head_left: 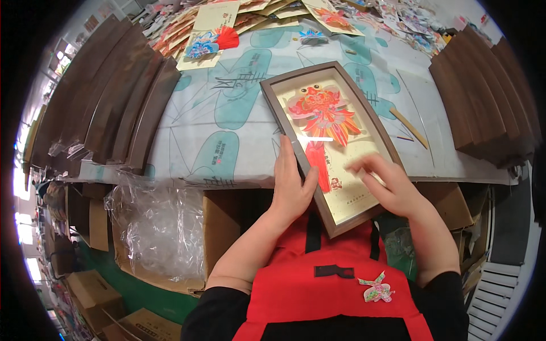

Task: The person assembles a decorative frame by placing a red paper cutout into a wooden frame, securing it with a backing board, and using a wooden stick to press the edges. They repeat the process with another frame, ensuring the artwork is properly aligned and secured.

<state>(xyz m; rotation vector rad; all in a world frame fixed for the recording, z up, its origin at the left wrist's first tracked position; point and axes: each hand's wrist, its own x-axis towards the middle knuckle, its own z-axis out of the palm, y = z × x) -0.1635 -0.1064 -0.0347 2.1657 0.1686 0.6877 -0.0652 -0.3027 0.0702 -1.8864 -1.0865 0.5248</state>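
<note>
A dark brown box frame is held at a slant in front of the person, its upper end over the tabletop and its lower end past the front edge, above the red apron. The left hand grips the frame's left side, thumb bent over the front of the rail and the other fingers close together along the outer edge. The right hand is over the lower right part of the frame, its fingers loosely curled and slightly parted; whether they touch the front or pinch something small cannot be told. Inside the frame, a red and orange goldfish ornament sits on a pale gold backing, with a red tassel hanging below it, and a white streak of glare crosses its lower part. A pale cover patterned in teal spreads across the tabletop, and a thin wooden stick lies on it to the right of the frame. Dark brown frames stand in rows at the left and right. Toward the back are a blue ornament with a red tail and heaped cards. Below the tabletop, at left, clear plastic wrapping fills an open cardboard box.
</note>
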